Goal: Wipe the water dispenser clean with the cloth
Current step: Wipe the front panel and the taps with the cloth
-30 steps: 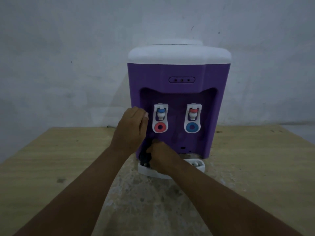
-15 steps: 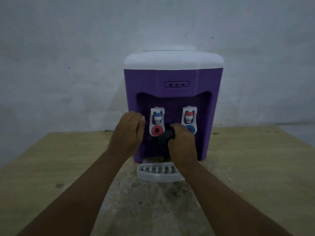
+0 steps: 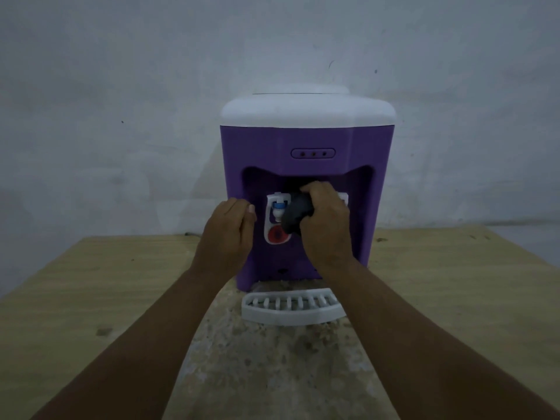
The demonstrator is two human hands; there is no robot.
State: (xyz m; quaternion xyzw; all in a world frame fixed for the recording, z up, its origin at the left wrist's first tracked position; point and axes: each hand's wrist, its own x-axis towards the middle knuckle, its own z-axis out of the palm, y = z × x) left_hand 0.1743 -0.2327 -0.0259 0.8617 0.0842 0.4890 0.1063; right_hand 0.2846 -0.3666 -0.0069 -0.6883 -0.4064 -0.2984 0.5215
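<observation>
One blue-capped tap (image 3: 277, 207) lies just left of the dark cloth (image 3: 295, 216) clamped in my right hand (image 3: 326, 221), fingers tight; my left hand (image 3: 227, 230) grips the water dispenser (image 3: 306, 137) by its edge.

head-worn view, forward and down
</observation>
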